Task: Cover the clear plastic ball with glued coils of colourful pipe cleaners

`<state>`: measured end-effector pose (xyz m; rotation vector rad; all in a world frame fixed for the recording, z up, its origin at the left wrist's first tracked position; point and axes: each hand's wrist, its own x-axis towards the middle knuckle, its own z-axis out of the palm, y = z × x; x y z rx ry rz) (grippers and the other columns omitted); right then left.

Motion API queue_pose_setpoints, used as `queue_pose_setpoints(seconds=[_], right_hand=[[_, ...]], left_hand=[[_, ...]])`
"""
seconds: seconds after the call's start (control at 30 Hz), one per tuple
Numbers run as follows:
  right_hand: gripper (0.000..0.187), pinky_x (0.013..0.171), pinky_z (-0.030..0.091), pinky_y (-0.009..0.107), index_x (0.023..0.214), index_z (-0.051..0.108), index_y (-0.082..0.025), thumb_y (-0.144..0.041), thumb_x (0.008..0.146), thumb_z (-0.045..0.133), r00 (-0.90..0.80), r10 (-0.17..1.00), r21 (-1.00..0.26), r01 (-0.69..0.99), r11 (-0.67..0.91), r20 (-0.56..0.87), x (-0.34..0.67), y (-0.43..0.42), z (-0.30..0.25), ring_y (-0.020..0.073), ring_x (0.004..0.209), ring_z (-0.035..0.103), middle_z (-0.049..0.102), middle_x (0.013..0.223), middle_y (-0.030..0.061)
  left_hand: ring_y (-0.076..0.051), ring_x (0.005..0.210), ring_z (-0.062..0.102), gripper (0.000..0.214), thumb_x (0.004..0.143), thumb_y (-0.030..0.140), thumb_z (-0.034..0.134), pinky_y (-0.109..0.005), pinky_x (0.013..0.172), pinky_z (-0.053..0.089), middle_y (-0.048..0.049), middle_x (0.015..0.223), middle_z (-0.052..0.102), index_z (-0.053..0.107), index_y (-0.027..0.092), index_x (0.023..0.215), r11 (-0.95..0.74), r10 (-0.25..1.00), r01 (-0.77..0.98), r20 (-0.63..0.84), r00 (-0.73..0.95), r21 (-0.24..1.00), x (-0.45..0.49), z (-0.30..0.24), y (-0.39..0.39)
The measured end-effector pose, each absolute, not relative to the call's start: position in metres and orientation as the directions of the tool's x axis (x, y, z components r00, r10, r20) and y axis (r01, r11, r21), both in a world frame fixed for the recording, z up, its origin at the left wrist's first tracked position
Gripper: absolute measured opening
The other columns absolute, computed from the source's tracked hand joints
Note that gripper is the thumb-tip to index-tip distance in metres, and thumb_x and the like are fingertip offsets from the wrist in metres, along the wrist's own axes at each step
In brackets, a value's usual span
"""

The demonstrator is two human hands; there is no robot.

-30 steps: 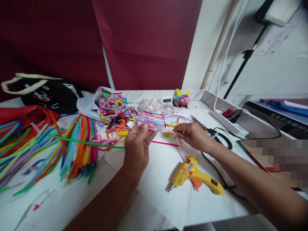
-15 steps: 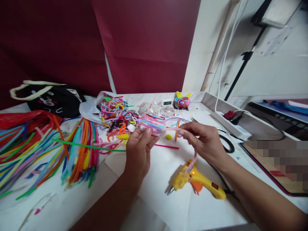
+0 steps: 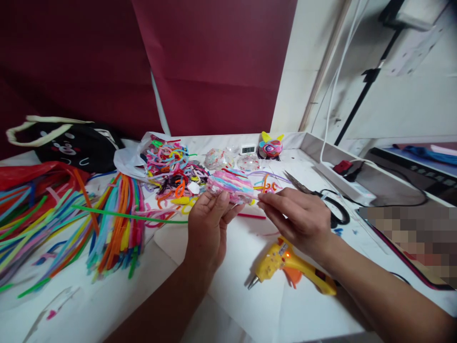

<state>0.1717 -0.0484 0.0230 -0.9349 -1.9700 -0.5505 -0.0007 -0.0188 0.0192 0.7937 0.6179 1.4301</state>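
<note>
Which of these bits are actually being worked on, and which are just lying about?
In hand: left hand holds the pink wrapped piece; right hand pinches its pink strand.
Lying about: glue gun, scissors, loose pipe cleaners, black bag, small clock.

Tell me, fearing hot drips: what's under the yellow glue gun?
White paper sheet lies under the glue gun and its orange stand. The right hand and arm hide the sheet beyond.

- Left hand (image 3: 209, 221): back toward the camera, fingers curled closed in a grip; left forearm (image 3: 167, 305) enters from 7 o'clock.
- Right hand (image 3: 300, 216): at its 3 o'clock, thumb and forefinger pinched; right forearm (image 3: 385, 300) enters from 4 o'clock.
</note>
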Motion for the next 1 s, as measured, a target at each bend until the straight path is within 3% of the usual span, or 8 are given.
queue_pose_setpoints(seconds=[0.37, 0.53, 0.73, 1.0], right_hand=[[0.028, 0.052, 0.028, 0.027, 0.119, 0.057, -0.014, -0.008, 0.091, 0.055, -0.479, 0.309, 0.219, 0.766, 0.604, 0.822, 0.1730, -0.0446, 0.0210, 0.0125, 0.055, 0.041, 0.049, 0.058, -0.0039], [0.032, 0.054, 0.033, 0.029, 0.126, 0.055, -0.011, -0.013, 0.094, 0.050, -0.552, 0.357, 0.292, 0.768, 0.570, 0.754, 0.1715, -0.0465, 0.0221, 0.0145, 0.057, 0.044, 0.054, 0.060, -0.0017], [0.030, 0.055, 0.036, 0.030, 0.123, 0.057, -0.007, -0.010, 0.094, 0.047, -0.566, 0.373, 0.276, 0.752, 0.598, 0.735, 0.1673, -0.0471, 0.0232, 0.0163, 0.059, 0.046, 0.060, 0.063, 0.0011], [0.031, 0.056, 0.033, 0.032, 0.125, 0.056, -0.005, -0.010, 0.095, 0.046, -0.594, 0.397, 0.313, 0.754, 0.577, 0.700, 0.1666, -0.0503, 0.0221, 0.0170, 0.061, 0.044, 0.059, 0.065, 0.0009]], left_hand=[[-0.009, 0.068, 0.064, 0.015, 0.079, 0.020, 0.073, -0.026, 0.074, 0.059, -0.0003, 0.075, 0.068, 0.066, 0.013, 0.090, -0.044, 0.990, -0.624, 0.116, 0.075, 0.780, -0.0006, 0.0178, -0.0193], [-0.011, 0.073, 0.066, 0.015, 0.079, 0.020, 0.074, -0.026, 0.075, 0.058, -0.0018, 0.078, 0.069, 0.066, 0.013, 0.090, -0.041, 0.988, -0.631, 0.124, 0.089, 0.775, -0.0007, 0.0177, -0.0198], [-0.010, 0.067, 0.062, 0.014, 0.078, 0.021, 0.075, -0.027, 0.075, 0.057, 0.0013, 0.071, 0.066, 0.065, 0.015, 0.087, -0.049, 0.984, -0.636, 0.148, 0.104, 0.770, 0.0010, 0.0183, -0.0217], [-0.012, 0.071, 0.065, 0.019, 0.076, 0.025, 0.076, -0.030, 0.079, 0.056, 0.0003, 0.073, 0.067, 0.066, 0.016, 0.090, -0.057, 0.986, -0.623, 0.143, 0.090, 0.780, 0.0029, 0.0190, -0.0223]])
